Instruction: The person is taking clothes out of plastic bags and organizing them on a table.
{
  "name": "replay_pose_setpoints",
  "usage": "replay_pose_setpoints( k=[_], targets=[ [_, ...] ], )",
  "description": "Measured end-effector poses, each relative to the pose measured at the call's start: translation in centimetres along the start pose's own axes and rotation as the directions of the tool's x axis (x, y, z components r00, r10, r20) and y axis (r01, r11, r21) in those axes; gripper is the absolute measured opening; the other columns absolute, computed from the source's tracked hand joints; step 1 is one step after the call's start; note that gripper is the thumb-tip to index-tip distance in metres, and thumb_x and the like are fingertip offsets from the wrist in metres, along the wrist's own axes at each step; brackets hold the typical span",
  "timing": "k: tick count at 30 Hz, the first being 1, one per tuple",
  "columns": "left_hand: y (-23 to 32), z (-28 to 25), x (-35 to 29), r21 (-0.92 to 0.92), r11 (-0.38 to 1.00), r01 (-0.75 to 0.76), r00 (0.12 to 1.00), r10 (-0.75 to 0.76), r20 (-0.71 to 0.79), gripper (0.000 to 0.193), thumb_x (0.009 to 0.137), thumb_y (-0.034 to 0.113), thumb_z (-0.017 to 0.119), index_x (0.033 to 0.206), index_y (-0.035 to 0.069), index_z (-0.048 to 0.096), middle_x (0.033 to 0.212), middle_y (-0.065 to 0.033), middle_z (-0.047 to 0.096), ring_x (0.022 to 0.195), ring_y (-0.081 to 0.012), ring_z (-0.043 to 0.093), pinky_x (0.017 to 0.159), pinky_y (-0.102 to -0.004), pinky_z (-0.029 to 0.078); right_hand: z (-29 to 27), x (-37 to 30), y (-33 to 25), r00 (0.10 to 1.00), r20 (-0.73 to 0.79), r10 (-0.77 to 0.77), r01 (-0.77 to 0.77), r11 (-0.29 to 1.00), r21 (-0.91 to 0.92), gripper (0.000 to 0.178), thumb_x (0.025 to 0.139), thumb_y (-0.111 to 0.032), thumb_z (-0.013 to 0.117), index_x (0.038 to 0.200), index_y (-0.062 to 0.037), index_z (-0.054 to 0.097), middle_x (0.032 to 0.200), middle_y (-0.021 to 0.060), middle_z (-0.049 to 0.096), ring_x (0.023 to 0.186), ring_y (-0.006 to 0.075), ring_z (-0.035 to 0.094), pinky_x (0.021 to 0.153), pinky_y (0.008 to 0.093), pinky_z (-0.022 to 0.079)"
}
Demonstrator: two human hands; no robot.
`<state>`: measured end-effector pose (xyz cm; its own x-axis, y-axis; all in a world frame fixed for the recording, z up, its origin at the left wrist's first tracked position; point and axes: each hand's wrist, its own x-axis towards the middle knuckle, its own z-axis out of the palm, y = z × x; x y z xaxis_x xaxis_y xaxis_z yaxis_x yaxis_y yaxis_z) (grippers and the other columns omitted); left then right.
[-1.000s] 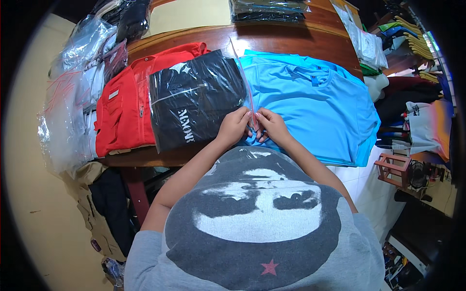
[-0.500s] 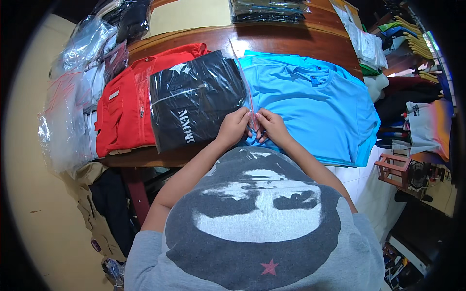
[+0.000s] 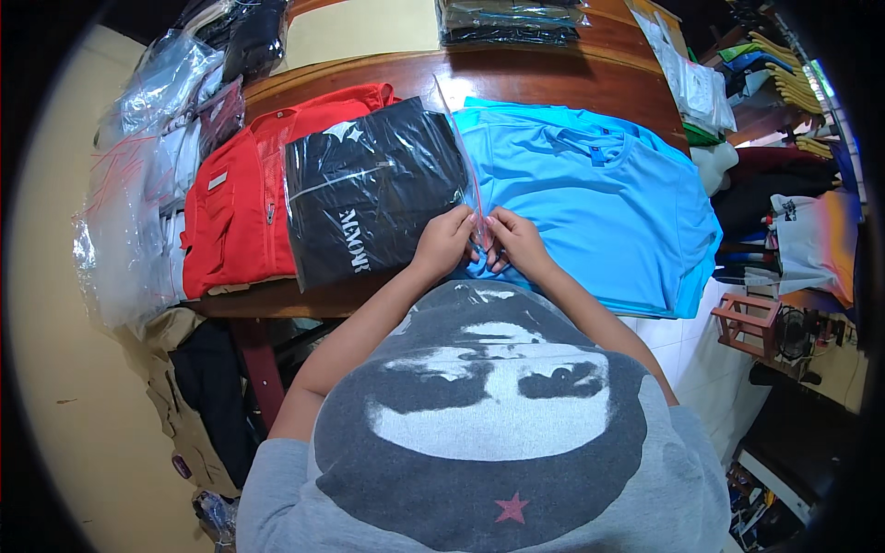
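Note:
A clear plastic bag with a folded black garment [image 3: 369,189] inside lies in front of me, its red-edged opening strip on the right side. My left hand [image 3: 448,238] pinches the near end of that strip. Close beside it, my right hand [image 3: 513,240] is closed on the same strip, thumbs almost touching. The bag partly covers a folded red garment [image 3: 230,212] on its left. Under and to the right of my hands lie light blue T-shirts [image 3: 590,203], stacked flat.
The wooden table [image 3: 369,74] holds a stack of bagged clothes [image 3: 512,23] at the far side. Loose plastic bags [image 3: 124,230] lie at the left edge by the wall. Yellow hangers [image 3: 793,78] and a small reddish wooden stool [image 3: 745,323] are on the right.
Almost nothing differs. Both hands keep their hold on the bag's edge in the same place.

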<state>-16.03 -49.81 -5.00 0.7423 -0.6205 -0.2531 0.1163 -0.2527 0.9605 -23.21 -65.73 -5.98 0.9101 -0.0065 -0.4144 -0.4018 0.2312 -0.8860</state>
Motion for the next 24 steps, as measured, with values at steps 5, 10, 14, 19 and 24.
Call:
replay_pose_setpoints(
  k=[5, 10, 14, 19, 24],
  targets=[
    [-0.2, 0.0, 0.0, -0.004, 1.0, -0.004, 1.0, 0.004, -0.003, 0.025, 0.1, 0.019, 0.047, 0.091, -0.002, 0.055, 0.074, -0.0126, 0.061, 0.052, -0.0173, 0.063, 0.049, -0.0304, 0.048, 0.1, -0.1, -0.2, 1.0, -0.003, 0.001, -0.001, 1.0, -0.005, 0.026, 0.102, -0.025, 0.044, 0.089, -0.0048, 0.054, 0.07, 0.004, 0.059, 0.047, 0.0105, 0.058, 0.039, 0.0249, 0.05],
    [-0.4, -0.1, 0.2, 0.019, 1.0, -0.001, 1.0, 0.001, -0.002, 0.025, 0.1, 0.019, 0.046, 0.09, -0.002, 0.055, 0.073, -0.0127, 0.061, 0.052, -0.0173, 0.063, 0.049, -0.0306, 0.048, -0.1, 0.1, 0.1, 1.0, 0.01, -0.007, 0.007, 1.0, 0.0, 0.026, 0.102, -0.025, 0.045, 0.089, -0.0049, 0.054, 0.07, 0.0039, 0.06, 0.048, 0.0102, 0.058, 0.039, 0.0245, 0.049],
    [-0.3, -0.2, 0.2, -0.009, 1.0, -0.001, 1.0, 0.001, 0.025, 0.025, 0.1, 0.02, 0.046, 0.09, -0.002, 0.054, 0.074, -0.0121, 0.062, 0.052, -0.0175, 0.063, 0.049, -0.0302, 0.048, -0.1, 0.4, -0.4, 1.0, 0.009, 0.005, -0.004, 0.997, -0.081, 0.026, 0.101, -0.025, 0.047, 0.087, -0.0043, 0.055, 0.066, 0.003, 0.06, 0.047, 0.0103, 0.058, 0.037, 0.0244, 0.045],
    [0.6, -0.8, 0.2, 0.107, 0.993, 0.052, 0.989, -0.066, 0.135, 0.025, 0.102, 0.021, 0.045, 0.091, 0.0, 0.054, 0.071, -0.0095, 0.063, 0.057, -0.0158, 0.064, 0.052, -0.0279, 0.05, 0.4, 0.9, -2.4, 0.994, -0.046, -0.094, 0.069, 0.917, -0.393, 0.024, 0.098, -0.021, 0.052, 0.085, -0.0025, 0.055, 0.062, 0.003, 0.059, 0.047, 0.0121, 0.058, 0.038, 0.026, 0.041],
    [5.0, -1.3, 0.1, 0.301, 0.95, 0.086, 0.993, -0.107, 0.055, 0.027, 0.099, 0.026, 0.051, 0.091, 0.0, 0.055, 0.07, -0.0106, 0.064, 0.058, -0.0166, 0.065, 0.053, -0.0293, 0.05, -0.3, 1.3, -2.0, 0.972, 0.066, -0.226, 0.235, 0.915, -0.327, 0.021, 0.097, -0.02, 0.053, 0.085, -0.0036, 0.055, 0.064, 0.0036, 0.061, 0.049, 0.0102, 0.055, 0.042, 0.0244, 0.04]
  ],
)
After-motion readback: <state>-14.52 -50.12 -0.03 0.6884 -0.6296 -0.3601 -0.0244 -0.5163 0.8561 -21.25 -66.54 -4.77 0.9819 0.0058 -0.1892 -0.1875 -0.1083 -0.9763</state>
